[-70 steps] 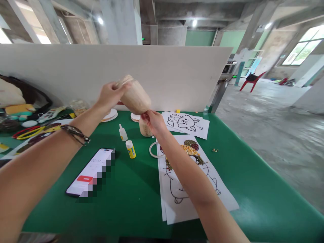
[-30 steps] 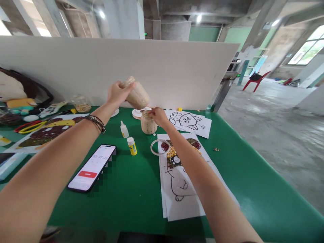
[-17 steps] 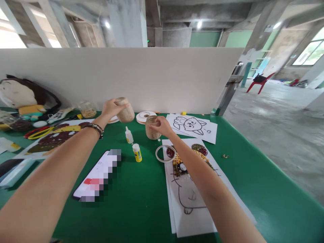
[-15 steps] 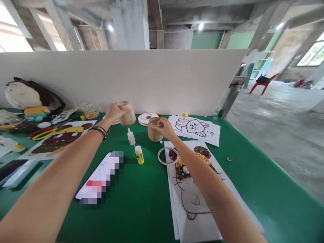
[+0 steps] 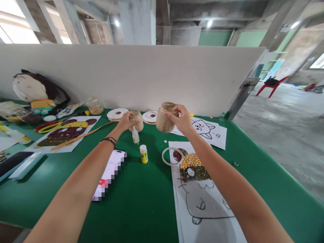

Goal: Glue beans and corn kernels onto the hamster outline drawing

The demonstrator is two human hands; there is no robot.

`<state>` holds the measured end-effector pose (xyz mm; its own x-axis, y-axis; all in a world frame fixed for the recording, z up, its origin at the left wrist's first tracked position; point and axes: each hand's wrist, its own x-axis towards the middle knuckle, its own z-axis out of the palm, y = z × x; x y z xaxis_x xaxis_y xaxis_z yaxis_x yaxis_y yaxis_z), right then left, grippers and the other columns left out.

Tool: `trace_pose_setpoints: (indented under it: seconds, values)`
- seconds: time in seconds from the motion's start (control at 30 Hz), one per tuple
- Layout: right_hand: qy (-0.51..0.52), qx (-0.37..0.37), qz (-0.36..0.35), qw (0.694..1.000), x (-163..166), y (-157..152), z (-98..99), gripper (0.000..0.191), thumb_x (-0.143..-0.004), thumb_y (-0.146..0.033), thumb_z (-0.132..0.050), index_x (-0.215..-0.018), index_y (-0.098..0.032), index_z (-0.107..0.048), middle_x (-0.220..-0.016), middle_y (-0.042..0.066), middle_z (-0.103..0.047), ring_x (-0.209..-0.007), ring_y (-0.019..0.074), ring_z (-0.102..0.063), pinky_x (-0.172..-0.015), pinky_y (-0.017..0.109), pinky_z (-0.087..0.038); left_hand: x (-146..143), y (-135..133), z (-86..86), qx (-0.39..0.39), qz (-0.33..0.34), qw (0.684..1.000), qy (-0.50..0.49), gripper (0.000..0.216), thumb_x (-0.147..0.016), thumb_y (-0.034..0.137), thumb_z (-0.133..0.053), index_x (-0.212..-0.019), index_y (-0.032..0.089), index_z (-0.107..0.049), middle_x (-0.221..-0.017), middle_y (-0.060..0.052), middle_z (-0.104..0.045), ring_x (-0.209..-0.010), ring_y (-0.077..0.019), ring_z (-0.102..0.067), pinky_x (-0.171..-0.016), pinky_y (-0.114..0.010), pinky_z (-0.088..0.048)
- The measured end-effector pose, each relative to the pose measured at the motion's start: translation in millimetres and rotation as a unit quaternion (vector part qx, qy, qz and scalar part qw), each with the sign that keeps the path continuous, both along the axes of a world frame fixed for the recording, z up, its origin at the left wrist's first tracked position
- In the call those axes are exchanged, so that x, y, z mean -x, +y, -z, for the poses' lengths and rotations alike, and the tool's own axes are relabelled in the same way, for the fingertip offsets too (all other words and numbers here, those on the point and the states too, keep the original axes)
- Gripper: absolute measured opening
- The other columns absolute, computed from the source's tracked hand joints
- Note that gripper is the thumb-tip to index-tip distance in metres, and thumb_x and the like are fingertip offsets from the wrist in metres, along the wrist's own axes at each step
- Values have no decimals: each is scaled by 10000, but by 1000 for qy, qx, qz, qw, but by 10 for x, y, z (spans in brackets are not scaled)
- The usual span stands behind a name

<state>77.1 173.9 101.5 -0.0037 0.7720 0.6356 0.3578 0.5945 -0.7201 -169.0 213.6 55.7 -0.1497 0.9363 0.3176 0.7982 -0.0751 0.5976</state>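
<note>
right hand (image 5: pixel 182 118) grips the larger-looking jar (image 5: pixel 165 122) at its rim, fingers and thumb pinched over the edge, and left hand (image 5: pixel 124 123) grips the smaller-looking jar (image 5: pixel 138 124) in the same manner, near the back of the table. behind them a broad white panel (image 5: pixel 141 77) runs across, and before it spreads the green table (image 5: pixel 131 202). on the right of the tabletop lies a long sheet (image 5: pixel 183 219) with an outlined animal, its upper part filled with yellow kernels and green and dark red beans; the right forearm covers some of it. at the left lies a seed picture (image 5: pixel 65 135), a tan strip across it. the phone (image 5: pixel 113 167) sits partly behind the left forearm. both jars are pale and cloudy and look upright, open at the top, standing near each other but apart; whether the one in the right hand touches the tabletop, i cannot tell. two white spools (image 5: pixel 117 114) lie flat by the panel. a pale ring (image 5: pixel 164 157) overlaps the sheet's left edge. nearer the middle stand a yellow-labelled bottle (image 5: pixel 143 154) and, in front of the left-hand jar, a dropper bottle (image 5: pixel 135 136). smallest is a white scrap (image 5: pixel 165 141).
</note>
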Motion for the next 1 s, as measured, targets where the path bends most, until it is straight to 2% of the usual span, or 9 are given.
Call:
trace_pose_setpoints:
  seconds: [0.17, 0.33, 0.47, 0.57, 0.63, 0.67, 0.73, 0.9, 1.0]
  values:
    - [25, 3, -32, 999, -61, -359, -68, 228, -625, -294, -648, -651, -202, -441, -755, 3, -479, -707, 128, -445, -649, 293, -367, 25, 53, -22, -30, 3, 997, -76, 309, -854, 299, -515, -1130, 157, -514, -1139, -85, -550, -960, -204, -569, -798, -409, -494]
    - [34, 20, -47, 998, -147, -651, -195, 241, -626, -313, -643, -629, -202, -429, -742, -8, -463, -713, 120, -435, -584, 257, -346, 100, -79, -201, -116, -56, 982, -137, 311, -856, 304, -511, -1133, 164, -513, -1161, -86, -538, -992, -213, -554, -827, -426, -476]
    - [26, 20, -55, 998, -271, -854, -295, 254, -621, -315, -654, -633, -201, -427, -814, -1, -497, -724, 115, -433, -535, 234, -319, 25, -607, -444, -208, -57, 965, -151, 270, -902, 297, -347, -1070, 176, -521, -1246, -111, -452, -1230, -253, -358, -1029, -480, -284]
    - [2, 30, -99, 995, -337, -1041, -316, 250, -643, -311, -650, -644, -199, -426, -928, 20, -522, -742, 117, -445, -535, 243, -326, -292, -1203, -493, -223, 83, 961, -138, 275, -816, 377, -464, -1013, 199, -538, -1139, -94, -534, -1160, -251, -444, -1034, -448, -299]
    - [-23, 32, -125, 991, -353, -1192, -297, 245, -651, -295, -650, -648, -198, -425, -995, 33, -527, -806, 135, -468, -572, 258, -354, -600, -1577, -410, -178, 197, 955, -129, 429, -702, 445, -593, -1049, 200, -534, -1107, -85, -582, -1075, -258, -525, -949, -432, -412]
    - [-38, 32, -133, 990, -354, -1273, -278, 241, -652, -289, -652, -651, -198, -428, -1016, 38, -528, -850, 147, -476, -599, 268, -369, -759, -1731, -343, -127, 285, 936, -165, 608, -647, 452, -650, -1161, 191, -455, -1198, -116, -534, -1122, -288, -495, -924, -443, -433]
    - [-69, 38, -139, 987, -346, -1430, -227, 232, -656, -283, -656, -663, -200, -439, -1039, 43, -530, -909, 164, -480, -656, 289, -394, -1040, -1951, -187, -61, 348, 902, -250, 872, -589, 407, -721, -1305, 222, -259, -1327, -134, -423, -1206, -307, -421, -916, -443, -447]
    - [-99, 97, -178, 974, -365, -1599, -116, 240, -653, -303, -673, -712, -202, -463, -1054, 48, -541, -901, 165, -514, -711, 312, -438, -1366, -2146, 114, -54, 302, 863, -401, 827, -578, 284, -744, -1267, 247, -287, -1299, -107, -455, -1182, -282, -459, -964, -447, -414]
    - [-108, 157, -289, 938, -445, -1429, -93, 360, -720, -358, -609, -1032, -232, -480, -1166, 71, -522, -995, 180, -534, -753, 320, -466, -1324, -2231, 219, -47, 197, 890, -407, 812, -533, 287, -762, -1223, 226, -339, -1249, -104, -494, -1154, -290, -484, -956, -458, -416]
